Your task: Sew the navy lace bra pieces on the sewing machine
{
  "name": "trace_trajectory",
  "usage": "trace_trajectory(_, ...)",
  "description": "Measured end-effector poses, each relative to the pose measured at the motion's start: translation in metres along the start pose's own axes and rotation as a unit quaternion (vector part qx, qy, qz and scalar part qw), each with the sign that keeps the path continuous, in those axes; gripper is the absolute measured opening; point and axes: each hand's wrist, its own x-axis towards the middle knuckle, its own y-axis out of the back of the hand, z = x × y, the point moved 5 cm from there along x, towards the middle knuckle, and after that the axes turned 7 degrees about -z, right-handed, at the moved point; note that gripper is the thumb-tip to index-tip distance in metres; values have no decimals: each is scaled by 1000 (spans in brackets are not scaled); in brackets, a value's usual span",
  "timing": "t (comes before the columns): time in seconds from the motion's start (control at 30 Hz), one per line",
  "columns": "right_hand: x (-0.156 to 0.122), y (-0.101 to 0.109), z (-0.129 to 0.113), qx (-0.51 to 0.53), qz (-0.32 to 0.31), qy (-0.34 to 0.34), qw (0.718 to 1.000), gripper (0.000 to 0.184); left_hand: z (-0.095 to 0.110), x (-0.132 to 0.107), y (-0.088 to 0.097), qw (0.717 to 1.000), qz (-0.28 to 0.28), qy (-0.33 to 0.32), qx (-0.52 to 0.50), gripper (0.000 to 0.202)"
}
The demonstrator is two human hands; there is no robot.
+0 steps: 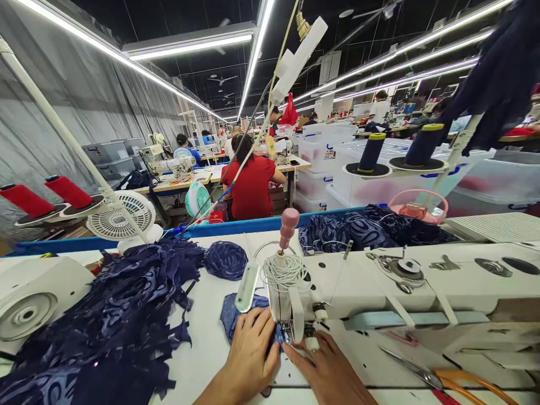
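My left hand lies flat, fingers stretched, pressing a small navy blue fabric piece on the white sewing table. My right hand rests beside it, fingers pointing at the presser foot of the white sewing machine and touching the fabric's edge there. Part of the fabric is hidden under my left hand and the machine head. A cord is coiled on the machine head.
A heap of navy patterned fabric pieces covers the table's left. More navy fabric lies behind the machine. Orange-handled scissors lie at the right. Red thread cones, a white fan. A person in red sits ahead.
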Motion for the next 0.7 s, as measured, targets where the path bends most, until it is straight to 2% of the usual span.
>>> trace_trajectory(0.13, 1, 1, -4, -10, -32, 9, 999, 66, -3, 3, 1, 1000, -11, -16, 2, 42)
trace_trajectory(0.2, 1, 11, -3, 7, 4, -3, 1000, 57, 1, 0, 3, 999, 19, -44, 23, 42)
trace_trajectory(0.3, -3, 22, 15, 31, 36, -95, 994, 32, 11, -9, 6, 989, 88, -107, 49, 36)
trace_trajectory(0.4, -14, 24, 43, -7, 15, -211, 977, 25, 17, -17, 8, 982, 124, -138, 36, 32)
trace_trajectory(0.53, -21, 17, 68, -34, -19, -274, 961, 27, 12, -20, 10, 985, 141, -102, -14, 30)
trace_trajectory(0.7, -13, 5, 72, -12, -80, -266, 960, 23, 1, -18, 12, 986, 142, -39, -74, 24)
